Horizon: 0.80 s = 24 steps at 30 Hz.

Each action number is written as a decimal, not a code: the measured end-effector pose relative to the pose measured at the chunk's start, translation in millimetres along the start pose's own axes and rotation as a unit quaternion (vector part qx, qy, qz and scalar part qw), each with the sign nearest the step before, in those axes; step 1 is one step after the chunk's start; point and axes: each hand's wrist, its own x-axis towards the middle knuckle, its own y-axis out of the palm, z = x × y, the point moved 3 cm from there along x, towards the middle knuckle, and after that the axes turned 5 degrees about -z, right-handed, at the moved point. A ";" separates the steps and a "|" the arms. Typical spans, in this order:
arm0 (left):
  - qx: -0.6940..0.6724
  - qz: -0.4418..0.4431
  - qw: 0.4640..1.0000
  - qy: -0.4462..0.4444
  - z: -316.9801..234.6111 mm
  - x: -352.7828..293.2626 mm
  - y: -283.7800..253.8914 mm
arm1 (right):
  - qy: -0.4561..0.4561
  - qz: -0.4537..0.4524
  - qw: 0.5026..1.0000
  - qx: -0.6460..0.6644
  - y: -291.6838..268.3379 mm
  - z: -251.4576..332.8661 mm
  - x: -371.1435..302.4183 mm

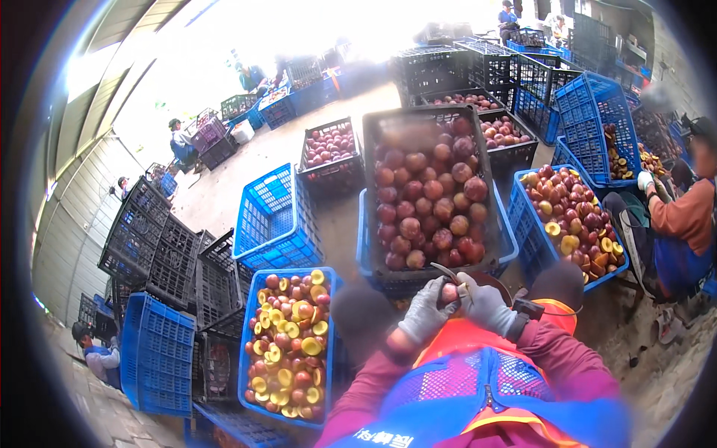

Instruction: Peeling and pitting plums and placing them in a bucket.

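Observation:
My left hand [428,309], in a pale grey glove, is closed round a dark red plum [449,293] in front of my lap. My right hand [485,305], gloved the same way, grips a small curved knife [445,270], its thin blade reaching over the top of the plum. Both hands are close together at the near edge of a black crate [489,264] heaped with whole plums [429,198]. To the left of my knees, a blue crate [249,351] contains halved plums [293,336] with yellow flesh showing.
An empty blue crate [276,243] stands ahead on the left, near stacked black crates [160,250]. On the right, a person [683,201] sits beside a blue crate [528,233] of cut plums. More black crates [429,72] and several people occupy the background.

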 end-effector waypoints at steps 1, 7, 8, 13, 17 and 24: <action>0.073 -0.027 0.997 0.028 -0.6 2.7 -3.8 | -0.004 0.013 0.999 -0.033 -1.0 -10.4 -2.4; -0.261 -0.087 0.960 -0.052 -23.2 36.8 -73.1 | 0.008 -0.057 0.996 0.064 -31.8 -29.7 10.9; -0.389 -0.075 0.912 -0.109 -29.8 38.5 -78.7 | 0.017 -0.066 0.988 0.142 -36.0 -10.2 15.9; -0.538 -0.061 0.824 -0.164 -46.9 40.1 -66.8 | 0.019 -0.048 0.958 0.284 -58.1 59.7 28.8; -0.568 -0.055 0.801 -0.182 -20.6 37.4 -44.5 | -0.003 -0.019 0.962 0.273 -51.2 61.0 19.2; -0.502 -0.069 0.847 -0.160 -4.4 37.5 -36.6 | -0.026 -0.018 0.993 0.111 -38.0 52.2 18.6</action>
